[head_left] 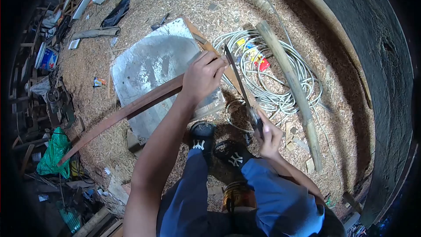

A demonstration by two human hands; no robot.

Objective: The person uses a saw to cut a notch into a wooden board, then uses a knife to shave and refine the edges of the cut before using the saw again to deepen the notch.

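My left hand point(204, 77) is closed around the upper end of a long reddish wooden strip point(127, 110), which slants down to the lower left across a worn metal sheet point(149, 55). In my right hand point(269, 138) is the handle of a long, thin dark blade tool point(239, 79), whose type I cannot make out for certain. Its blade points up and left, with the tip just right of my left fingers, close to the strip's end. Whether blade and wood touch cannot be seen clearly.
A coiled grey cable point(280, 98) lies right of my hands, with a wooden pole point(289, 77) across it. A large dark curved timber point(372, 44) borders the right side. Green plastic point(55, 153) and scrap lie left. Wood shavings cover the ground.
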